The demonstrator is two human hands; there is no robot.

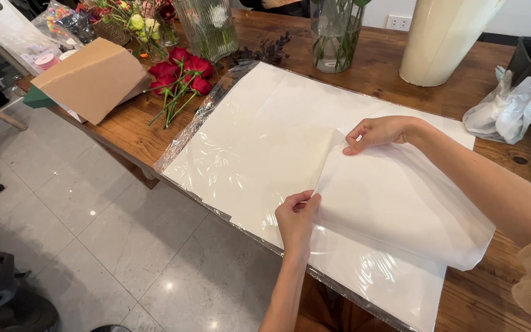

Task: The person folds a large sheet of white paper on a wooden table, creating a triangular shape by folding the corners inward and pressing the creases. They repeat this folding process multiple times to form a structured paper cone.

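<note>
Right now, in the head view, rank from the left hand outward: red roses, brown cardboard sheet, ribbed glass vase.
1. Red roses, up-left of the left hand, on the table.
2. Ribbed glass vase, behind the roses.
3. Brown cardboard sheet, far left table edge.

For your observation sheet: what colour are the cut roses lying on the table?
Red roses with green stems, head view.

Flower shop: red roses (179, 74), glass vases (207, 27), wrapping paper (278, 141).
</note>
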